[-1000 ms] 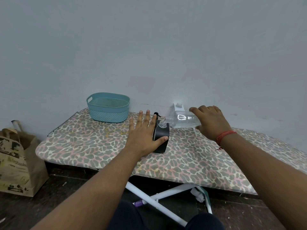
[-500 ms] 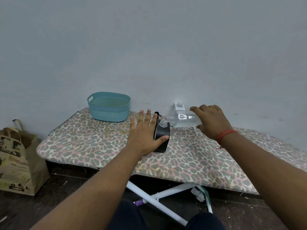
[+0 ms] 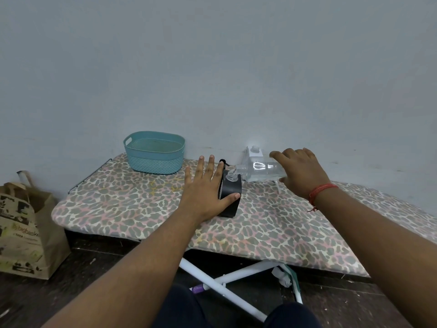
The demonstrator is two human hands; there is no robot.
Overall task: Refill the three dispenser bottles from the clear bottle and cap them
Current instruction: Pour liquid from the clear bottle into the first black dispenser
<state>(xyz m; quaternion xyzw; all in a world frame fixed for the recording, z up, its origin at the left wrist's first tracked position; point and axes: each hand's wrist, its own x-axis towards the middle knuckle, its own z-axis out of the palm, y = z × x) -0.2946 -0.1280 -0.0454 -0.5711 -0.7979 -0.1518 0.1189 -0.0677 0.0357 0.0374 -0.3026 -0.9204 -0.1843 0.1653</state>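
Clear plastic bottle tipped on its side, its neck over the open mouth of a black square dispenser bottle.

Right hand grips the clear bottle's base, fingers curled over it. Left hand steadies the dispenser near the middle of the leopard-print ironing board, fingers straight, thumb pressed to its front. A teal plastic basket sits at the board's far left corner.

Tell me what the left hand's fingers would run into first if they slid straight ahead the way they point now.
The left hand points toward the wall. Ahead of its fingertips lies bare ironing board, then probably the wall. The teal basket sits to the left of that line, though depth is uncertain.
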